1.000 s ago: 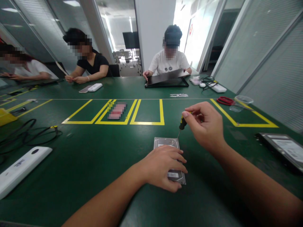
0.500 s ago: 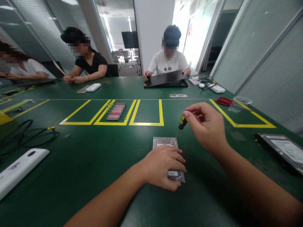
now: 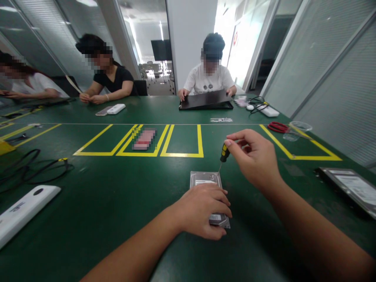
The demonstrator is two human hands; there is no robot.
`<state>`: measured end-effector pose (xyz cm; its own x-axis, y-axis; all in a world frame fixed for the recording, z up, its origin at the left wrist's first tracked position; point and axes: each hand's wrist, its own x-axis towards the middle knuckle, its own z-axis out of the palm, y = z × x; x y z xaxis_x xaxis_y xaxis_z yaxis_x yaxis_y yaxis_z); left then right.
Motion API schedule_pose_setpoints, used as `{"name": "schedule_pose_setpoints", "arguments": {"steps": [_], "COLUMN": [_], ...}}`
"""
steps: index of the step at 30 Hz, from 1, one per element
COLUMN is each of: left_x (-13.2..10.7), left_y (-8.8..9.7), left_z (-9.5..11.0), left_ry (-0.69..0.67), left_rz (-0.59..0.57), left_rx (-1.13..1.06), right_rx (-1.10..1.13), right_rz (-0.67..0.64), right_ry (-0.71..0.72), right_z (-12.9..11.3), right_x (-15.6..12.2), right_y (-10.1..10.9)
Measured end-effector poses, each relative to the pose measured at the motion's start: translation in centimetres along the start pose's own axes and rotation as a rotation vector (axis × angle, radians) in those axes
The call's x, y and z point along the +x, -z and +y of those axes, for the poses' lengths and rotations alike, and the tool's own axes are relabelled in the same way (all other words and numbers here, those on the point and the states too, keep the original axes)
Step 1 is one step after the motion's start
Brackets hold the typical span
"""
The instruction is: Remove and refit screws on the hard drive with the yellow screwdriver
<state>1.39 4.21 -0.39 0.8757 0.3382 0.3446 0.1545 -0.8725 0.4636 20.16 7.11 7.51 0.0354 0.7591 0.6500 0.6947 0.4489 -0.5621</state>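
**Silver hard drive [image 3: 203, 177] under a spread left hand [image 3: 205, 211], screwdriver [image 3: 225, 152] pinched in the right hand [image 3: 255, 156]**

Pinches the screwdriver near the top of its black-and-yellow handle, thumb and forefinger nearly closed together, the other fingers of the right hand curled loosely behind. Holds the thin shaft at a slight tilt, handle leaning right, tip down at the far right corner of the hard drive. Too small to judge: the exact contact of the tip.

Rests the left hand palm down across the middle of the hard drive, fingers a little apart and reaching over its right edge, thumb by the near right corner. More a cover than a closed grip; pressure impossible to tell. Leaves the far end and a bit of the near end in sight.

Beneath, a dark green table [image 3: 117, 203], with the hard drive lying flat, near the middle, on the near side of frames in yellow tape [image 3: 200, 141]. Well apart to the right, a second drive [image 3: 349, 187]; to the left, a white device [image 3: 29, 213]. Across the table, a person in a white shirt [image 3: 210, 80], both hands on a dark panel [image 3: 204, 99]. Farther left, a person in a black top [image 3: 116, 81].
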Motion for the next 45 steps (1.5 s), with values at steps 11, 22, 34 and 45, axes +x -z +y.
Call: {"name": "schedule_pose_setpoints", "arguments": {"steps": [11, 22, 34, 45], "left_x": [0.1, 0.1, 0.0, 0.0], "left_y": [-0.3, -0.2, -0.1, 0.2], "left_z": [0.1, 0.2, 0.0, 0.1], "left_ry": [0.003, 0.016, 0.011, -0.01], "left_rz": [0.032, 0.022, 0.019, 0.02], "left_rx": [0.007, -0.015, -0.041, -0.048], "right_rx": [-0.017, -0.151, -0.246, -0.23], "right_rz": [-0.022, -0.059, -0.17, -0.151], "right_ry": [-0.005, 0.004, -0.013, -0.043], "right_z": [-0.3, -0.7, -2.1, -2.1], "right_x": [0.1, 1.2, 2.3, 2.5], "right_y": [0.4, 1.7, 2.3, 2.2]}}
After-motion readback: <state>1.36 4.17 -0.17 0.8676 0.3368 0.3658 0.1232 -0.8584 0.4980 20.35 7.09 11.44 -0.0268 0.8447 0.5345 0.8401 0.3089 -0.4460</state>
